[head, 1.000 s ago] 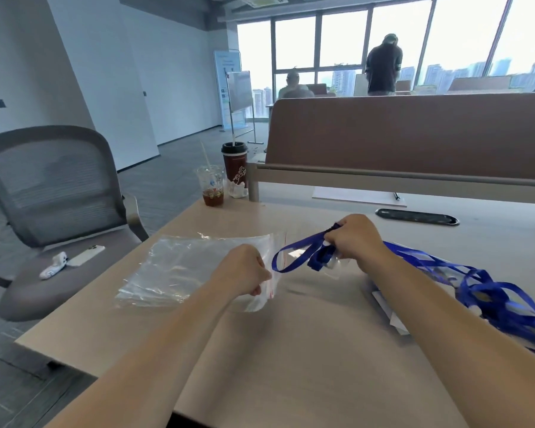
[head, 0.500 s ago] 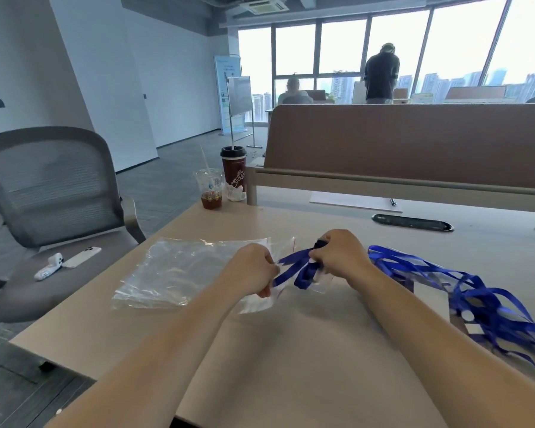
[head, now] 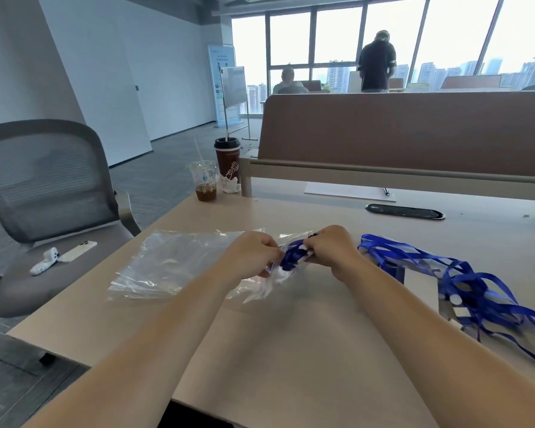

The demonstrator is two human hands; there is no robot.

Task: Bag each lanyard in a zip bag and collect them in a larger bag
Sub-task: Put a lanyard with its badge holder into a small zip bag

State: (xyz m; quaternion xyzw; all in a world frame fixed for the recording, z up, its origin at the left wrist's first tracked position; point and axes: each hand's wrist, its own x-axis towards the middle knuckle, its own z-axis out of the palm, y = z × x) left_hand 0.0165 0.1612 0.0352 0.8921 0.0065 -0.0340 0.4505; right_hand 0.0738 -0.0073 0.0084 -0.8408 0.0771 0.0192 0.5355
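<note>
Blue ribbon, bunched into a wad, is the lanyard [head: 291, 256] you hold just off the right edge of the larger bag [head: 173, 264], which lies flat on the table [head: 291, 350]. Your right hand [head: 331, 248] has its grip curled tight round the wad. Your left hand [head: 250, 253] has its grip pinched on the small zip bag [head: 277, 279], whose clear film wraps part of the ribbon; how far in the lanyard sits cannot be told. Your hands nearly touch.

Well to the right of the larger bag sprawls a loose pile of lanyards [head: 464, 279]. Beyond the larger bag, at the table's far corner, stand an iced drink cup [head: 204, 183] and a dark coffee cup [head: 227, 159]. Left of the larger bag, a grey chair [head: 44, 186] carries a phone [head: 76, 251].
</note>
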